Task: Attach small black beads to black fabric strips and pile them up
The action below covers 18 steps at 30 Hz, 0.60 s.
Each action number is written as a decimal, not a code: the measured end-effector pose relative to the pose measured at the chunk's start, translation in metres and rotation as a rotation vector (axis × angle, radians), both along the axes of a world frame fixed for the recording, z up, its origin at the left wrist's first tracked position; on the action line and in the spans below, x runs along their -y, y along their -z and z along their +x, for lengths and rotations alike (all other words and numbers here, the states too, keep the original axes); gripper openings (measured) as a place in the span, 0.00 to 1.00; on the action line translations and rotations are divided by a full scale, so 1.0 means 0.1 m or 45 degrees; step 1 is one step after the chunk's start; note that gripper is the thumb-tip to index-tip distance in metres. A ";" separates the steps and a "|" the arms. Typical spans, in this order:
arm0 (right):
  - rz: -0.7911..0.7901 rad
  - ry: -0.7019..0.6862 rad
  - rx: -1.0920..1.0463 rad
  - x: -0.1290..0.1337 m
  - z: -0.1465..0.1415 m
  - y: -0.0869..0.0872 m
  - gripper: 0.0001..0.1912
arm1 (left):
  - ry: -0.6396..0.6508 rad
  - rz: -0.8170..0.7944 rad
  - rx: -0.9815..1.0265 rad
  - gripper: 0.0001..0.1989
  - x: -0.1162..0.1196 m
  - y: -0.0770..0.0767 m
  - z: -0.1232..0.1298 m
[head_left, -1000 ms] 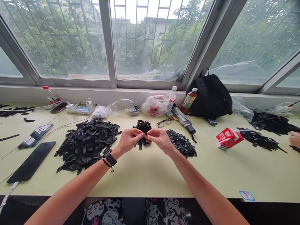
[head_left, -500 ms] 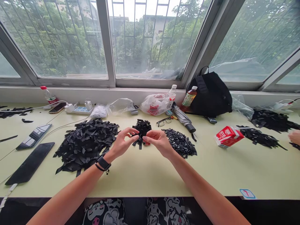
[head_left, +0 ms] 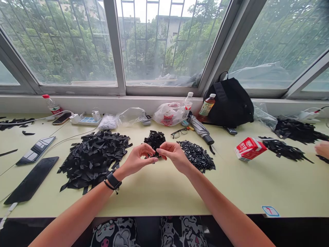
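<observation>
My left hand [head_left: 140, 157] is open in a C shape, its thumb stretched out below the curved fingers. Close beside it, my right hand [head_left: 175, 156] is closed in a pinch; whatever lies between its fingertips is too small or hidden to make out. Both hands hover in front of a small heap of black strip pieces [head_left: 154, 138], partly covering it. A larger pile of short black fabric strips [head_left: 95, 157] spreads to the left of my left hand. Right of my right hand lies a pile of small shiny black parts [head_left: 197, 156], possibly buttons or rings.
A red and white carton [head_left: 250, 149] stands to the right, near more black strips [head_left: 284, 149] and another person's hand [head_left: 322, 150]. Glasses [head_left: 180, 132], a folded umbrella [head_left: 202, 128] and a black backpack [head_left: 228, 103] line the back. Phones and a dark flat slab [head_left: 32, 180] lie left.
My left thumb has moved down and away from the fingers, widening the gap. The right hand keeps its pinch in nearly the same place. The view has shifted slightly.
</observation>
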State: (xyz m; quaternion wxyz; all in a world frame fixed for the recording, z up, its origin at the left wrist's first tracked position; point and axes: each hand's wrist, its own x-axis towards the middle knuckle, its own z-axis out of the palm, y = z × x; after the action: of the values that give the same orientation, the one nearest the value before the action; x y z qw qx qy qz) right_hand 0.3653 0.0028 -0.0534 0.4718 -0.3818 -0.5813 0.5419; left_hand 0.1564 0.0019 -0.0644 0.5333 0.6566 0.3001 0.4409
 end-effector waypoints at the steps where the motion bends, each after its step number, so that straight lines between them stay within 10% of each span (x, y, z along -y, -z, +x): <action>1: -0.001 -0.009 0.003 0.00 -0.01 0.01 0.19 | 0.012 -0.006 0.023 0.15 0.00 0.02 0.01; 7: 0.070 -0.092 0.219 -0.02 0.09 -0.06 0.17 | 0.072 -0.094 0.069 0.11 0.02 0.09 0.01; 13: 0.408 0.235 1.130 -0.28 0.82 -0.07 0.11 | 0.006 -0.169 0.049 0.16 0.04 0.02 -0.01; 18: 0.237 0.223 1.447 -0.42 1.19 0.06 0.07 | -0.032 -0.271 0.053 0.24 0.04 0.00 -0.03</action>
State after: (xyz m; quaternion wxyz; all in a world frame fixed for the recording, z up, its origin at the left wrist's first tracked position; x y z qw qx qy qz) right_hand 0.4846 0.0448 -0.0597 0.1604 -0.6162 -0.7548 0.1578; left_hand 0.1538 -0.0025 -0.0646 0.6004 0.5832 0.3425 0.4267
